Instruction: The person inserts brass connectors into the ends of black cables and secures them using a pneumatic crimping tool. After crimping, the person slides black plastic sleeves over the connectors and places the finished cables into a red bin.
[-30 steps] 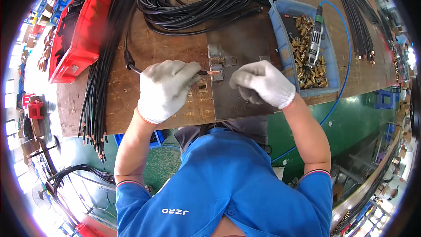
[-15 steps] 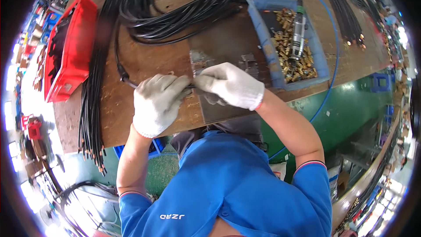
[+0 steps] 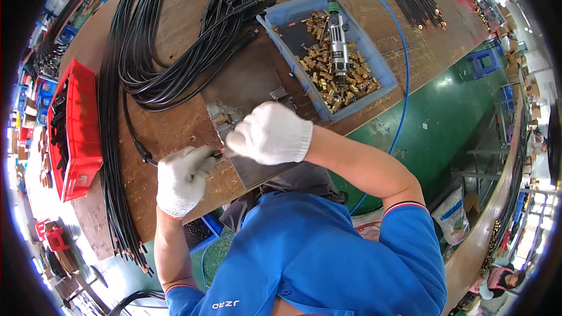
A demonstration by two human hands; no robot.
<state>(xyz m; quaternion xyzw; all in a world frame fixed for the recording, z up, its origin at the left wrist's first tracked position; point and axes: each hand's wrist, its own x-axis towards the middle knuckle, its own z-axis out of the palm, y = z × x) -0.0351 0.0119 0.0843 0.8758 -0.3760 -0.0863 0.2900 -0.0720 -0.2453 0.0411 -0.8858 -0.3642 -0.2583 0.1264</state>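
Observation:
My left hand point(image 3: 182, 180), in a white knit glove, is closed around a black cable point(image 3: 130, 127) near its end. A thicker black sleeve point(image 3: 142, 151) sits on that cable just left of the glove. The cable's dark tip point(image 3: 218, 153) pokes out between thumb and fingers, pointing at my other hand. My right hand point(image 3: 270, 133), gloved too, has its fingers curled together a little right of the tip; whatever they hold is hidden. Beneath it lies a dark flat plate point(image 3: 249, 90) with small metal fixtures point(image 3: 224, 116) on it.
A blue bin point(image 3: 374, 70) of brass fittings point(image 3: 322, 76) stands beyond my right hand, with a pneumatic screwdriver point(image 3: 338, 47) and its blue hose point(image 3: 404, 52) on top. Black cable bundles point(image 3: 158, 73) cover the left and back. A red bin point(image 3: 82, 134) holds black parts at left.
My fingers were together at the cable end; now a small gap separates my right hand from the tip. The whole view has shifted and turned. The left hand still grips the cable.

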